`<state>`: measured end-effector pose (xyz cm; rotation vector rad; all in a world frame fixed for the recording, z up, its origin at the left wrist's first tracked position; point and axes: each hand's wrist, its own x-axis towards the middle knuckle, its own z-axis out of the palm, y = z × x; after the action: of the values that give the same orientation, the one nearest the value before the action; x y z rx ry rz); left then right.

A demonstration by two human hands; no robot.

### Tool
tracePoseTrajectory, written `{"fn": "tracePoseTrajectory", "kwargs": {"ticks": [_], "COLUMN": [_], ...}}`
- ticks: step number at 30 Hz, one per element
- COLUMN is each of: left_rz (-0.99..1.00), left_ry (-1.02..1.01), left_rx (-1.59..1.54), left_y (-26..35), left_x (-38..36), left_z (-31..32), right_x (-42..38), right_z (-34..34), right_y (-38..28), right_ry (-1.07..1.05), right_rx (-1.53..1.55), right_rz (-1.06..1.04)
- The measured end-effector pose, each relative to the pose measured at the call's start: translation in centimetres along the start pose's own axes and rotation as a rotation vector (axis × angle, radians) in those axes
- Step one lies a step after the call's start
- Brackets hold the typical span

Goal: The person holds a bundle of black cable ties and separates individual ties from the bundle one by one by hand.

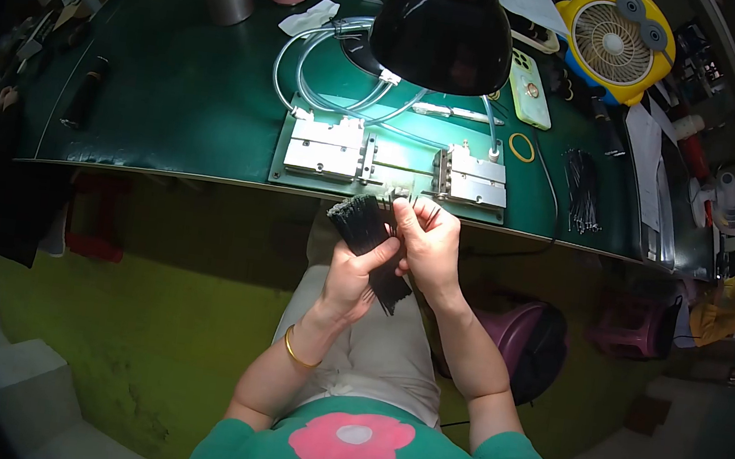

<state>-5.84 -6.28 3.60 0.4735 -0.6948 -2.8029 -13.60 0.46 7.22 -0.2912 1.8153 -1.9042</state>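
Note:
My left hand (354, 276) is wrapped round a thick bundle of thin black wires (357, 221), thumb across its front. The bundle slants from its bushy upper end, near the table edge, down to tapering tips above my lap. My right hand (429, 248) is closed in a pinch at the bundle's upper right side, with a few dark strands at its fingertips; their exact ends are hard to make out. Just beyond both hands, a metal fixture with a left clamp block (326, 148) and a right clamp block (473, 178) sits at the table's front edge.
A black lamp (447, 33) hangs over the fixture, with clear air tubes (299, 74) behind. On the right lie a yellow ring (521, 147), a phone (530, 89), another wire bundle (581, 190) and a yellow fan (613, 41). A purple stool (502, 330) stands below.

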Motion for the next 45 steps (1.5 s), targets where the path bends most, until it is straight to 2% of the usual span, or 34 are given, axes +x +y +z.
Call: {"fn": "tracePoseTrajectory", "kwargs": {"ticks": [6,19,31,35,45], "left_rz": [0.002,0.017,-0.017,-0.026,0.000], "left_ry": [0.010,0.025,0.006,-0.001,0.033], "left_rx": [-0.021,0.041,-0.016,-0.019,0.043], "left_y": [0.5,0.0,0.0,0.2,-0.1], "left_x": [-0.4,0.1,0.2,0.1,0.1], "left_z": [0.5,0.0,-0.2,-0.2,-0.4], "right_x": [-0.7,0.2,0.4,-0.3,-0.1], "right_z": [0.5,0.4,0.1,0.3,0.4], "right_y": [-0.6,-0.4,0.3,-0.6,-0.1], "right_ry": [-0.016,0.058,0.055,-0.006,0.063], "right_rx": [-0.001,-0.066,0.010,0.004,0.008], "right_rz": [-0.047,-0.014,0.023,0.019,-0.005]}}
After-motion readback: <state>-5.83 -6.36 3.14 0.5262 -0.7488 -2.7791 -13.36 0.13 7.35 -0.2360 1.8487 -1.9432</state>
